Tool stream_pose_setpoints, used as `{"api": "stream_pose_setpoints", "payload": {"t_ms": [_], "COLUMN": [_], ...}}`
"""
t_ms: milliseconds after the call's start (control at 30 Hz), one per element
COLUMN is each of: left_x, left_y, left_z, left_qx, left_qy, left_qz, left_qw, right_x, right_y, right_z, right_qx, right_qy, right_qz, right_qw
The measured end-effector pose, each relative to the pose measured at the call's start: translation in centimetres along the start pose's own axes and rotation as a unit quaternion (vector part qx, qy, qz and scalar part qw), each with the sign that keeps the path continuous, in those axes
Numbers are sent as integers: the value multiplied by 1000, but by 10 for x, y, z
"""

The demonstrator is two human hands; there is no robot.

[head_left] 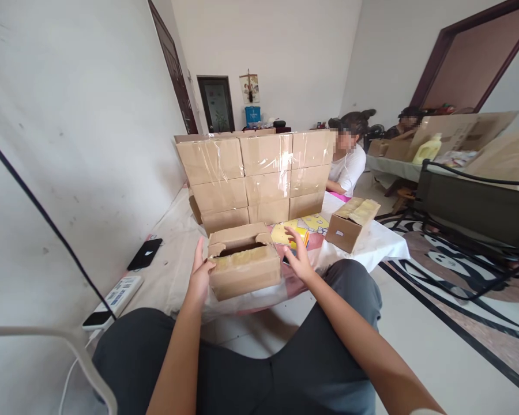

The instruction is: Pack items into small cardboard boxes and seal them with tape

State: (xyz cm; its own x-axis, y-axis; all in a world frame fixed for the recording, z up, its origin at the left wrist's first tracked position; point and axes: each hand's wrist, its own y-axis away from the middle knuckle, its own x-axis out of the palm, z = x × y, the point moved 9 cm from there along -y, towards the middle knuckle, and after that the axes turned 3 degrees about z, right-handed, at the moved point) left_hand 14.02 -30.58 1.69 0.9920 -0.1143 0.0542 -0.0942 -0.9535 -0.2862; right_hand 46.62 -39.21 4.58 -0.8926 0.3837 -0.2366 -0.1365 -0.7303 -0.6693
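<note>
A small cardboard box [244, 271] with its top flaps partly open rests on the low cloth-covered table [173, 259] in front of my knees. My left hand [199, 275] lies flat against the box's left side, fingers stretched upward. My right hand [299, 256] hovers just right of the box, fingers spread, holding nothing. Behind the box stands a wall of stacked, taped cardboard boxes [259, 178]. A yellow booklet [300, 229] lies on the table under my right hand.
Another small box [350, 225] sits open at the table's right. A dark phone [145, 253] and a power strip [115, 297] lie on the left. Two people [348, 158] sit beyond the stack. A folding cot [471, 207] stands on the right.
</note>
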Motion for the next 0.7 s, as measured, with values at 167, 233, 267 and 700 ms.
{"api": "stream_pose_setpoints", "payload": {"t_ms": [167,233,267,700], "left_x": [3,-1,-3,35], "left_y": [-10,-12,-12,33], "left_z": [0,-8,-12,-75], "left_qx": [-35,-2,19,119], "left_qy": [46,15,-23,-472], "left_qz": [16,-12,-21,4], "left_qw": [998,1000,999,873], "right_x": [-3,12,19,-43], "right_y": [-6,-2,1,-4], "right_z": [-27,-30,-30,-27], "right_qx": [115,127,125,77], "right_qy": [-128,-143,-141,137], "right_qz": [8,52,69,-172], "right_qw": [985,980,980,972]}}
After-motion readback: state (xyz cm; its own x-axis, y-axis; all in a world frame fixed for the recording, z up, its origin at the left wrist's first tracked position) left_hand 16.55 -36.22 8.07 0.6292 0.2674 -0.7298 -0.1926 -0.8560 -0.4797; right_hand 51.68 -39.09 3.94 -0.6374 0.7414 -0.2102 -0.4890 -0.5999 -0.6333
